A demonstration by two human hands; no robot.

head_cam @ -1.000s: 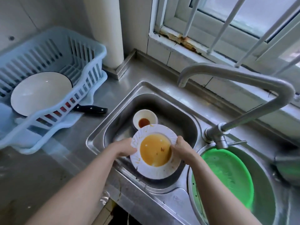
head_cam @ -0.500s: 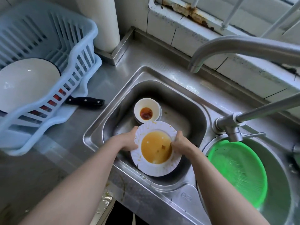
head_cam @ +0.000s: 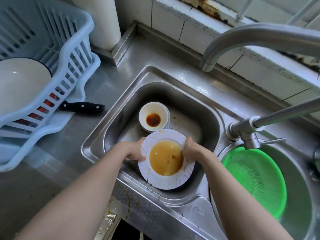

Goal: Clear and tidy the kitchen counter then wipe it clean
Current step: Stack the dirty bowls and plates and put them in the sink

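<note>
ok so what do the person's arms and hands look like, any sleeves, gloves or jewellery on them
Both forearms are bare right up to the bottom edge of the picture, so no sleeves show. The left hand and right hand wear no gloves, and no watch, bracelet or ring is visible on either wrist or on the fingers.

Two hands, left [head_cam: 134, 150] and right [head_cam: 191, 149], grip one plate [head_cam: 166, 159]. One small bowl [head_cam: 153, 118] sits in one sink [head_cam: 110, 118]. One faucet [head_cam: 259, 35], one green strainer [head_cam: 256, 179], one blue rack [head_cam: 52, 75], one white bowl [head_cam: 22, 84], one knife [head_cam: 83, 106].
</note>
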